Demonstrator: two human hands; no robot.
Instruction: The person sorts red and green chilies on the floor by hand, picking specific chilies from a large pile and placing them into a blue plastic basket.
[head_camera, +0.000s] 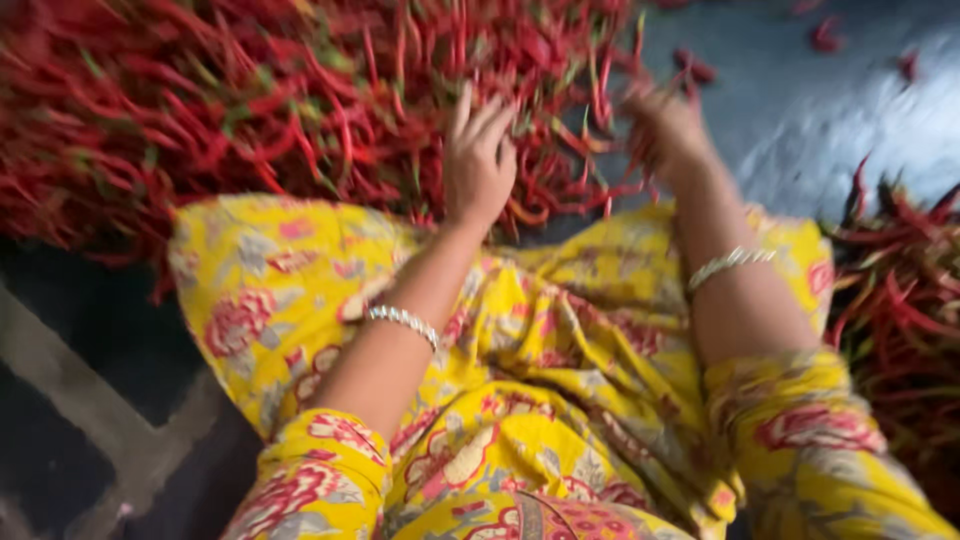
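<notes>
the left hand (478, 160) lies palm down on the near edge of a big heap of red chillies (250, 100), fingers spread loosely and resting on the pods, not closed around any of them. the right hand (668, 128) is at the heap's right-hand edge, touching the chillies there, but it is smeared by motion, so i cannot tell whether its fingers are curled around pods or loose. the heap fills the upper left of the view, long thin red pods with green stalks mixed in. each wrist wears a silvery bracelet (403, 320), and both arms come out of short sleeves of a yellow floral dress (560, 400), whose cloth spreads over the lap just beside the heap. a second, smaller pile of chillies (900, 300) lies off to the right, apart from the main heap, next to the right arm. a few stray pods (825, 35) sit on the grey floor (860, 110) beyond the right hand.
</notes>
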